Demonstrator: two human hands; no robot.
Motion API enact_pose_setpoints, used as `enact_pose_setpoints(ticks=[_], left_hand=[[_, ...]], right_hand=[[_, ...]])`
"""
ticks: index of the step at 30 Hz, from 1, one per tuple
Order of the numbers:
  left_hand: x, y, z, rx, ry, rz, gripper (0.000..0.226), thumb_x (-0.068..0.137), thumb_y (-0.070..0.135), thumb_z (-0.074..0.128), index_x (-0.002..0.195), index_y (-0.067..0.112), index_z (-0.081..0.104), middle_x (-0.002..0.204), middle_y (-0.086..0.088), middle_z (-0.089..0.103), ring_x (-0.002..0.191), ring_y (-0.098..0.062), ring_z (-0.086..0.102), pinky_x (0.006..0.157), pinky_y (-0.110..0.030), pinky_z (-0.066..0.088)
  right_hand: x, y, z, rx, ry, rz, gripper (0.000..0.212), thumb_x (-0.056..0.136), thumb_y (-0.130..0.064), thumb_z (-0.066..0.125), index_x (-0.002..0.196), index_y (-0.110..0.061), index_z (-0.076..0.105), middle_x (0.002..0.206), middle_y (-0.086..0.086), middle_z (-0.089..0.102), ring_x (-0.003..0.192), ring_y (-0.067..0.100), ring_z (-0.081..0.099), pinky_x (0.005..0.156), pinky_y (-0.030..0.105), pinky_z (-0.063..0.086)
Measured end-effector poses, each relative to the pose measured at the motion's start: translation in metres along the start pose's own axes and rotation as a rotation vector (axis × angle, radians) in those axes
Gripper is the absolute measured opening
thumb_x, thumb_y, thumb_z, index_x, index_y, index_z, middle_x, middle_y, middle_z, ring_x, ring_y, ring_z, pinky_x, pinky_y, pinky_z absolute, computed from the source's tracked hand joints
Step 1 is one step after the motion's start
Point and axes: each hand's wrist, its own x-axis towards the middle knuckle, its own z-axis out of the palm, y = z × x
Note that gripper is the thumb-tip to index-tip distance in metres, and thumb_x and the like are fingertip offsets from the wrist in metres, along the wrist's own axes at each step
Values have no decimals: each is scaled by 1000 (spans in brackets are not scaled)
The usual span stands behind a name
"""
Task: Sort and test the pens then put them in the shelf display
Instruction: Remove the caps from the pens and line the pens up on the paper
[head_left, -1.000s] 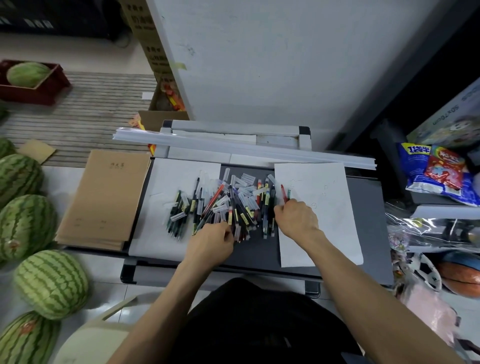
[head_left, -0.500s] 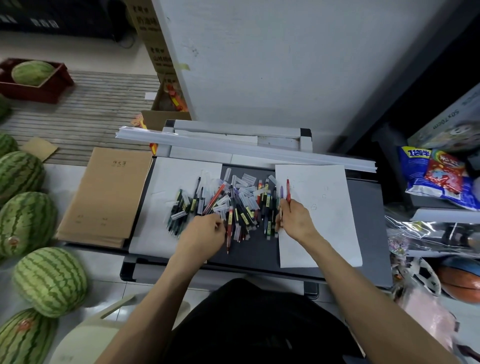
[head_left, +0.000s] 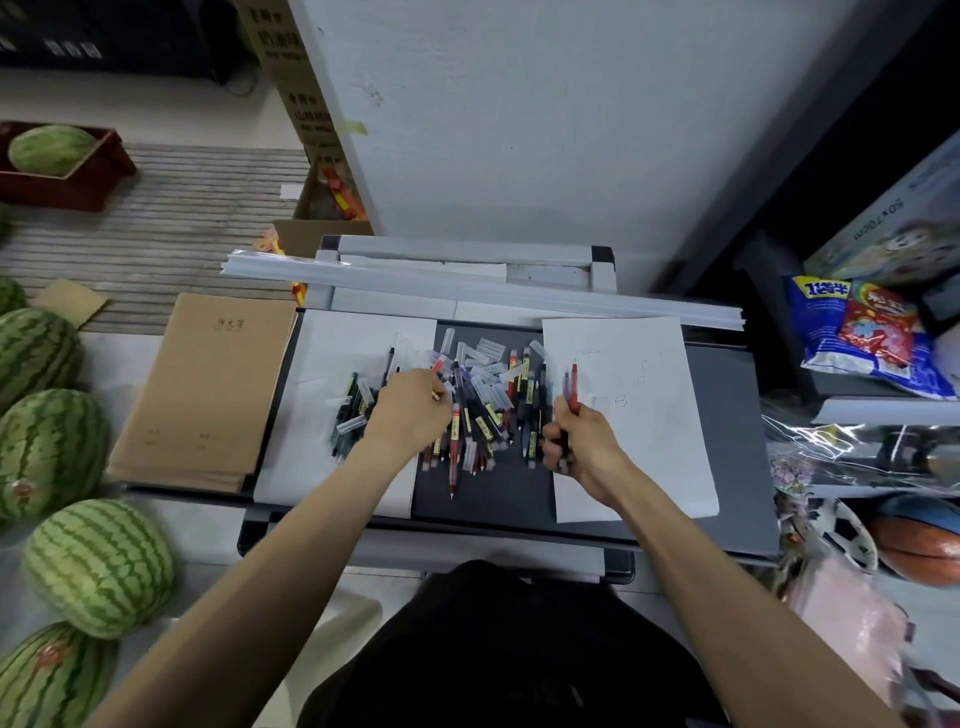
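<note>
A pile of pens (head_left: 483, 410) with several clear caps lies on the dark grey table top (head_left: 727, 441) between two white sheets. My left hand (head_left: 410, 410) rests on the pile's left side, fingers curled around a red pen (head_left: 437, 366) whose end sticks out above the knuckles. My right hand (head_left: 582, 441) is at the left edge of the right sheet of paper (head_left: 644, 415), fist closed around a small bunch of pens (head_left: 571, 387), a red one and a darker one pointing up. The right sheet carries a few faint scribbles. A second white sheet (head_left: 337, 353) lies under the pile's left part.
A stack of brown notebooks (head_left: 208, 384) sits on the table's left end. Long white plastic strips (head_left: 519, 296) run across the back. Several watermelons (head_left: 98, 566) line the floor at left. Snack bags (head_left: 862, 332), balls and boxes crowd the shelf at right.
My right hand drew back toward me along the paper's edge with its pens upright. My left hand moved up and left over the pile and closed on a red pen.
</note>
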Motion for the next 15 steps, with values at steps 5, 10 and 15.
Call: enact_pose_setpoints(ticks=[5,10,15], left_hand=[[21,15,5,-44,26,-66,38,94,22,64,62,9,48,56,-3,54,58,-22,59,51,-27,40],[27,25,10,-72,12,-114,40,90,19,70,59,11,47,58,-8,59,52,-22,57,44,-26,42],[25,31,12,-99,3,-124,46,89,19,70,56,14,38,50,-1,42,45,-17,40,43,-24,30]], right_hand=[[-12,1,4,80,-52,36,39,108,-50,44,84,-20,35,62,-2,36,48,15,31,51,26,27],[-20,3,1,16,-52,-14,44,107,-51,45,80,-16,44,63,3,49,50,21,47,47,26,36],[-23,10,-3,-59,-60,-59,30,111,-36,46,91,-14,50,65,2,57,56,23,55,46,28,41]])
